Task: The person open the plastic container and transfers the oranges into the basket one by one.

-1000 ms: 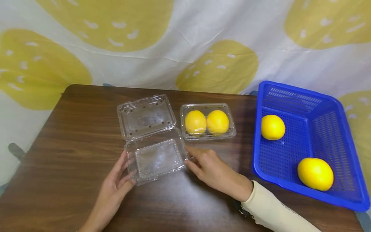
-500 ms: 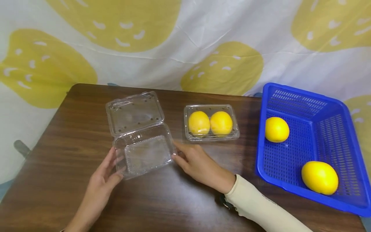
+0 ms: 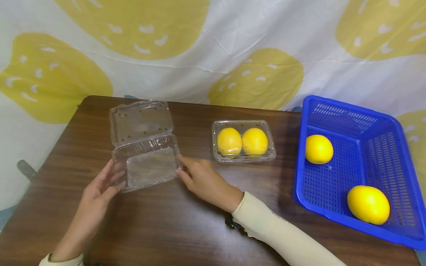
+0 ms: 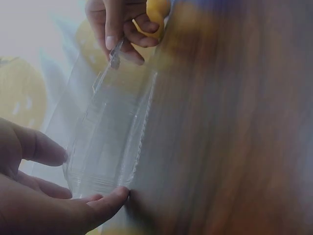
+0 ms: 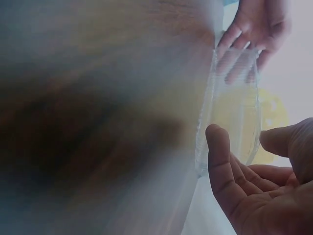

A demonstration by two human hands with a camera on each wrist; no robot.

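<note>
Clear clamshell [image 3: 151, 164], lid [image 3: 141, 121] open, at left: left hand [image 3: 100, 186] and right hand [image 3: 201, 176], each grip holding one side; closed clamshell [image 3: 244, 159] to its right.

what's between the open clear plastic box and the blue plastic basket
In the head view: the right hand and a closed clear plastic box holding two round yellow fruits.

Cream right sleeve [image 3: 283, 231] with small dark marking [image 3: 280, 217], black wrist-worn piece [image 3: 235, 224] under its cuff [image 3: 241, 204], left sleeve [image 3: 62, 261] also cream.
</note>
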